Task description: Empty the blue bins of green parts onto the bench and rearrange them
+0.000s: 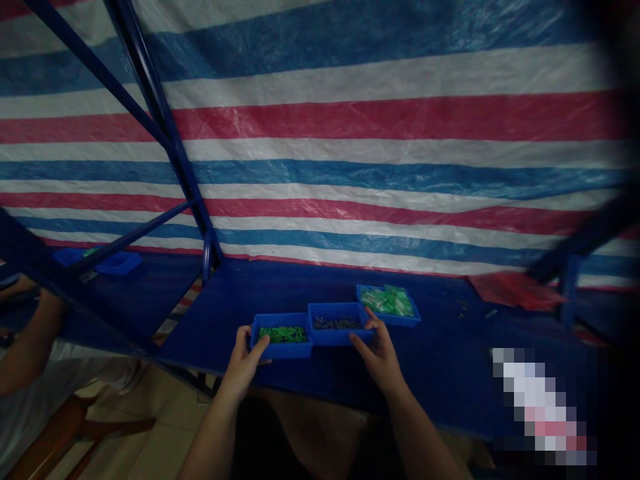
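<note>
Two small blue plastic bins stand side by side on the blue table, touching. My left hand (249, 353) grips the left end of the bin with green pieces (283, 351), its thumb over the near rim. Inside lie many small green plastic pieces (285, 334). At the right, my right hand (379, 347) closes on the right end of the bin with screws (334, 338), thumb in front and fingers at the side. Thin dark metal pieces, likely screws or nails (337, 323), fill its bottom. Behind my right hand sits a third blue bin (407, 320) holding clear and green plastic packets (387, 301).
A red plastic sheet (517, 290) lies at the table's (440, 373) back right. Blue metal posts (175, 150) and a striped tarp (380, 120) bound the back. On the left, another person's arm (33, 340) rests near further blue bins (119, 263); a wooden chair (63, 437) stands below.
</note>
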The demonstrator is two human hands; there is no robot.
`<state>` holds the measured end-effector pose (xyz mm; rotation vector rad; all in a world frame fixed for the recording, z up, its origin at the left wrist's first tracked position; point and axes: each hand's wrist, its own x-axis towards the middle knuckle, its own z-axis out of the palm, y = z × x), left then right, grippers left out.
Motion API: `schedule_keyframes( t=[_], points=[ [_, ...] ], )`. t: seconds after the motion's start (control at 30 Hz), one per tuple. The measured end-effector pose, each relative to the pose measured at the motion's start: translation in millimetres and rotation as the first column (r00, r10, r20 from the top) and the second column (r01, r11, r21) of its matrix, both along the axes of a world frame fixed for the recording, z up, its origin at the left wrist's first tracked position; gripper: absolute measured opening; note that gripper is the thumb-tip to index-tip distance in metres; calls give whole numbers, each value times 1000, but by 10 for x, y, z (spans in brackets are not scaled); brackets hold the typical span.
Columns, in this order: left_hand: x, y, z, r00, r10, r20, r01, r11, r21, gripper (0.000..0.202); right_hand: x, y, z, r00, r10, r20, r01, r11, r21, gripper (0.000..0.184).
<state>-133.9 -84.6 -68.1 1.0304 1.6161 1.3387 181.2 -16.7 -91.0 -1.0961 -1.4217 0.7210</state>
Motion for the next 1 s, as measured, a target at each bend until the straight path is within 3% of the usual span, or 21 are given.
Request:
schedule_keyframes(
  t=[0.07,0.13,0.33,0.53,0.77,1.0],
  points=[
    [14,-13,12,986,-151,73,145,985,90,53,32,-14,28,1000,-4,-10,4,1000,6,37],
    [-3,-23,10,973,-228,41,218,962,164,61,64,-31,72,1000,5,-7,-5,1000,12,38],
    [-40,-31,-23,966,-217,-141,238,959,153,83,164,-88,197,998,41,43,-40,999,-34,47],
    [-16,26,-79,941,-236,-242,289,932,219,117,155,-127,288,999,19,40,-20,999,30,61],
    [-16,76,-172,898,-221,-382,338,900,274,108,-3,-108,450,992,103,-76,-93,988,121,71],
    [20,61,-189,901,-203,-384,329,896,297,106,-328,-2,943,952,228,206,-277,927,254,63]
  ],
)
